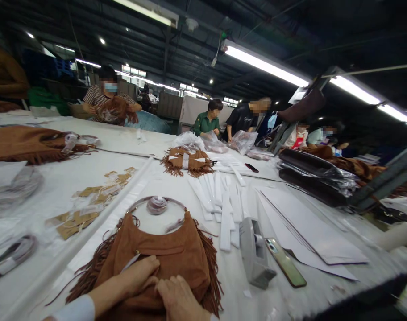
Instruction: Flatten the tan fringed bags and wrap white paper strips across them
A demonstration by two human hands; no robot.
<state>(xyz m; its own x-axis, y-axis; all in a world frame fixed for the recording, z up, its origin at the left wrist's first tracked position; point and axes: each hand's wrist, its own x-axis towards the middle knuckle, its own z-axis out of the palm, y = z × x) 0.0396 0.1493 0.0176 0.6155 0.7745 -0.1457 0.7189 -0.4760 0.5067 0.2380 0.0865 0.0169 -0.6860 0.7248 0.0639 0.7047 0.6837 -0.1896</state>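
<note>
A brown suede bag (186,249) with fringed sides lies on the white table in front of me, its handle pointing away and wrapped with a strip at the top. My left hand (141,274) rests on the middle of the bag, fingers bent against the suede below the zipper. Close on its right, my right hand (181,296) has its fingers curled on the same leather, the fingertips nearly touching the left hand. Both hands seem to pinch the bag's surface between them. A white tag shows by the zipper's left end.
Right of the bag are a grey tape dispenser (255,254), a phone (285,263), white strips (225,218) and large paper sheets (310,223). Tan tags (78,223) lie left. Another fringed bag (186,160) sits beyond. Several people work across the table.
</note>
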